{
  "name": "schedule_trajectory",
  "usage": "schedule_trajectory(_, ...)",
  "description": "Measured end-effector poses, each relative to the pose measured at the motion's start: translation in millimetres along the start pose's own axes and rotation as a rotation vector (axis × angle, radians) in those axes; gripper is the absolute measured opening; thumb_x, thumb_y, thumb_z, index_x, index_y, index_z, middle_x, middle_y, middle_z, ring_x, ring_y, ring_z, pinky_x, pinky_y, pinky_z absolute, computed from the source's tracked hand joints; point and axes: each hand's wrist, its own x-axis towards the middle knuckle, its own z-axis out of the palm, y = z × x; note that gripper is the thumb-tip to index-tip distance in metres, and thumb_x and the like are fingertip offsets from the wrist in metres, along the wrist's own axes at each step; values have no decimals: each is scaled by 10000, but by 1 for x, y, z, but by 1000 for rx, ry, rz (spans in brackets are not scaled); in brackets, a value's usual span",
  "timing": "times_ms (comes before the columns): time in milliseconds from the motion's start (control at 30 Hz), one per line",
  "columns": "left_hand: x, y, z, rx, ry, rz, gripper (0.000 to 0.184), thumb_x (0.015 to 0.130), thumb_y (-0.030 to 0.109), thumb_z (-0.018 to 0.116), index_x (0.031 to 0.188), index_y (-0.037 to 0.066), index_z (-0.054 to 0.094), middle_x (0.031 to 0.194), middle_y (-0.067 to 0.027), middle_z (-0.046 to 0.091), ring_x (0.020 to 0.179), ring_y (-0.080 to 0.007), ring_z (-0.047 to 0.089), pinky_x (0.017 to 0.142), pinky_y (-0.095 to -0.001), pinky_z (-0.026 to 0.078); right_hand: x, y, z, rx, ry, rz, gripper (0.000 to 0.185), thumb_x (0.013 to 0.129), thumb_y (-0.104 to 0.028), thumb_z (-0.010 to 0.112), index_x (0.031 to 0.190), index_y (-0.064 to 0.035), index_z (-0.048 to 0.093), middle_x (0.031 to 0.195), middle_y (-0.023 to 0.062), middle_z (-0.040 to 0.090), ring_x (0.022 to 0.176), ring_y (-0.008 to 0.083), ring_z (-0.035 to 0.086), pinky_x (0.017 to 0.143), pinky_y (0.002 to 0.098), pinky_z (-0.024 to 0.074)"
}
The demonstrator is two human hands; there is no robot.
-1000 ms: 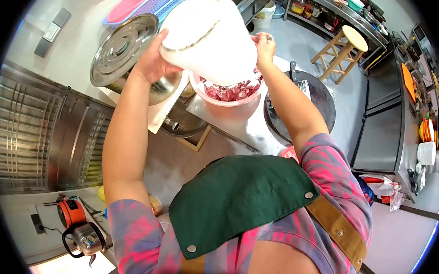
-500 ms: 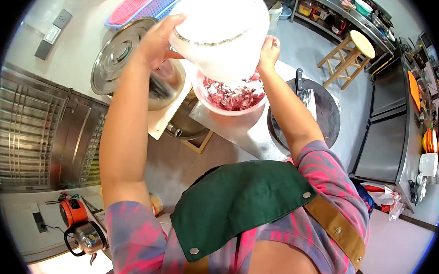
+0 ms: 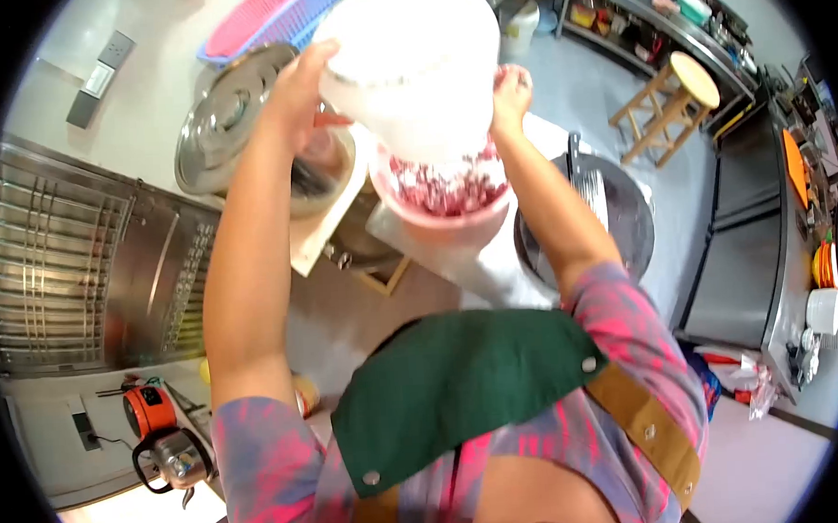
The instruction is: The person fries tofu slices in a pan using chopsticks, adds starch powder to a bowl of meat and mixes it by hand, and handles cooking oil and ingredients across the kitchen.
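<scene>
A white tub (image 3: 411, 84) hangs tilted over the pink basin (image 3: 446, 230), gripped from both sides. On its left side my left hand (image 3: 301, 96) is closed around the edge, thumb near the rim. My right hand (image 3: 513, 91) holds the opposite side, its fingers partly behind the tub. Dark red chopped meat (image 3: 444, 199) lies in the basin, with white powder scattered over it below the tub. Whatever the tub still contains is washed out by glare.
A metal lid (image 3: 230, 115) leans over a pot at left, beside pink and blue baskets (image 3: 269, 30). At right, a cleaver (image 3: 592, 190) rests on a round dark board (image 3: 628, 229). A wooden stool (image 3: 692, 79) stands farther back.
The tub and both hands have shifted slightly left in the view, with some blur. Both hands keep their hold, and the tub stays tilted above the basin.
</scene>
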Motion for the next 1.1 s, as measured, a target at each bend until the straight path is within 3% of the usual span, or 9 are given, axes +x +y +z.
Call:
schedule_trajectory(67,-9,1,1,27,3,88,539,753,457,572,1135,82,511,1031,-49,582,868,-153,586,653,-317,506,-3,2,-1,-15,-30,-108,157,945,-169,368,942,-14,393,827,171,604,737,229,618,698,315,511)
schedule_trajectory(200,1,-33,-16,-193,-41,47,512,769,422,575,1124,59,508,1027,-62,586,868,-143,584,642,-300,498,3,13,-9,90,-11,53,174,949,-175,359,931,-6,392,872,192,602,749,237,621,706,314,512)
schedule_trajectory(233,-4,-43,-22,-218,-50,44,542,789,385,564,1182,24,466,1093,-100,564,973,-187,564,767,-325,488,-1,3,-11,101,-34,52,172,953,-171,346,929,-7,392,869,190,601,752,233,620,708,314,511)
schedule_trajectory(433,-59,-92,-16,-494,54,150,643,823,338,504,1314,-26,304,1293,-156,425,1194,-263,425,993,-382,356,0,-32,-1,-77,-29,-146,178,958,-187,338,942,-23,405,922,173,620,792,221,605,751,321,477)
schedule_trajectory(533,-70,-81,-9,-605,-120,255,610,839,314,474,1306,-42,308,1300,-159,422,1188,-274,431,991,-377,359,-8,-41,2,-62,-13,22,175,956,-189,332,943,-39,421,936,161,622,832,217,591,775,322,463)
schedule_trajectory(633,-57,-74,-19,-560,-41,155,501,857,284,469,1234,-37,397,1203,-137,505,1116,-229,493,953,-362,390,-8,-28,-7,-46,42,117,179,952,-197,338,938,-39,419,952,164,617,845,214,587,780,327,463)
schedule_trajectory(667,-56,-58,-14,-510,-82,255,475,852,274,482,1210,-32,420,1163,-118,530,1089,-213,510,941,-353,400,1,-18,-12,63,27,56,180,947,-201,351,934,-35,419,962,162,613,841,214,588,780,338,465)
schedule_trajectory(767,-41,-59,-15,-415,-118,83,420,826,203,518,1196,20,438,1060,-78,549,982,-165,547,848,-315,462,-11,-16,-18,-32,64,22,183,951,-204,354,934,-34,419,963,153,610,857,220,584,799,345,466)
schedule_trajectory(1100,-70,-73,-2,-498,-301,285,612,796,246,610,1309,38,348,1220,-63,482,1110,-173,481,918,-322,415,-12,-50,-35,151,74,150,182,952,-184,368,935,-28,460,1127,130,547,948,199,551,854,339,467)
